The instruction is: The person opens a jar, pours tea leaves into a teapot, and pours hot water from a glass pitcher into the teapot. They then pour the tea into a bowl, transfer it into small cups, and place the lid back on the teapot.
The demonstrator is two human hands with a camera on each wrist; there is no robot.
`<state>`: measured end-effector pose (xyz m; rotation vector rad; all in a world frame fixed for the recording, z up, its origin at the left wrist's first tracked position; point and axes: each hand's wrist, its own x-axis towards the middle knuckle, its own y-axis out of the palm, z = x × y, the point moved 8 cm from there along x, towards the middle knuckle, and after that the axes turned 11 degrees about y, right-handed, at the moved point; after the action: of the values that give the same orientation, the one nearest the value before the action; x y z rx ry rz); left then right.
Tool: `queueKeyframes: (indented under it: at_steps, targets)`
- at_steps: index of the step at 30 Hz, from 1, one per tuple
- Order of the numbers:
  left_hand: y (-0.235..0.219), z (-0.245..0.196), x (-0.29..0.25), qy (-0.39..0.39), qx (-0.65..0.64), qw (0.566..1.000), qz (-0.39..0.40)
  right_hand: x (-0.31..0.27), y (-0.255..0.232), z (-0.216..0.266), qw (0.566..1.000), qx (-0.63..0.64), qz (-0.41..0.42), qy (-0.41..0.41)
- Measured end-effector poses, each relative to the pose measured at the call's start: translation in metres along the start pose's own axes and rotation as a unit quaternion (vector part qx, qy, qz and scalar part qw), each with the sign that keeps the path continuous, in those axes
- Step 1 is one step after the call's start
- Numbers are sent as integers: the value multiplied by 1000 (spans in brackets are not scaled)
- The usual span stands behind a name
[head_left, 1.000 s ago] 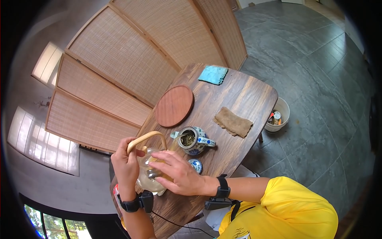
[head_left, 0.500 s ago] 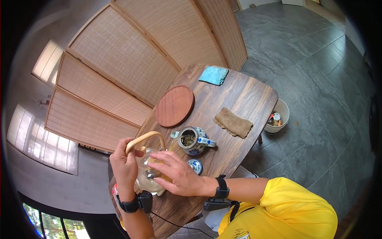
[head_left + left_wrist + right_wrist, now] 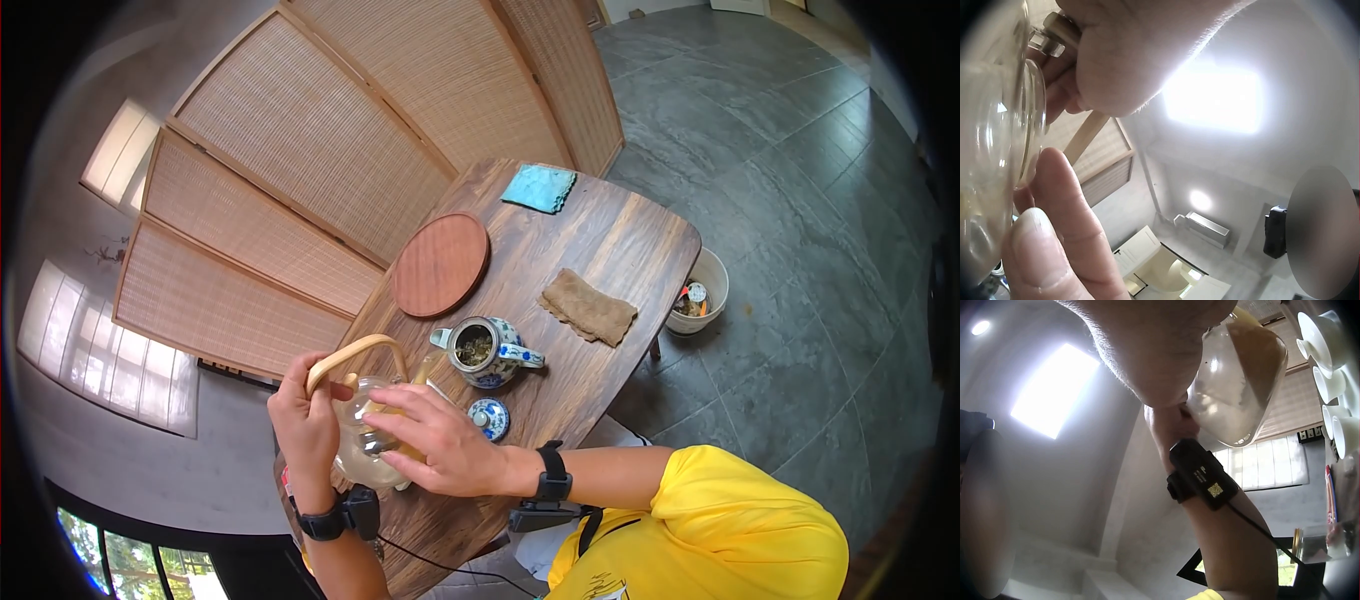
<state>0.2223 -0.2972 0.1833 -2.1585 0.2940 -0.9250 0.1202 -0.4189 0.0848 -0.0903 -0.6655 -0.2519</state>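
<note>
My left hand (image 3: 305, 430) grips the curved light-wood handle (image 3: 368, 342) of a clear glass teapot (image 3: 358, 466) holding pale liquid. Straight fingers of my right hand (image 3: 450, 440) rest against the glass near its lid; in the left wrist view a finger and thumb touch the lid's rim (image 3: 1036, 119). The glass spout (image 3: 436, 362) points toward a blue-and-white porcelain teapot (image 3: 490, 381), a little short of its open mouth. Wet tea leaves (image 3: 474, 351) lie inside it. The porcelain lid (image 3: 489, 420) sits on the table, close by my right hand.
A round wooden tray (image 3: 440, 265), a brown cloth (image 3: 588, 308) and a turquoise cloth (image 3: 538, 188) lie farther along the table. Beside it stands a bin (image 3: 712, 268). Several white cups (image 3: 1333, 384) show in the right wrist view. A woven screen (image 3: 310, 120) borders the far side.
The glass teapot has drawn back left, its spout leaving the porcelain pot's mouth. The thin stream seen there earlier no longer shows. Both hands keep their hold and moved with it.
</note>
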Motion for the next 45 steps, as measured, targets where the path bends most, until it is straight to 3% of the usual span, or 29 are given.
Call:
queueKeyframes:
  at_steps: [45]
  targets:
    - [25, 3, 7, 16, -11, 1000, 21, 0, -11, -13, 999, -27, -9, 17]
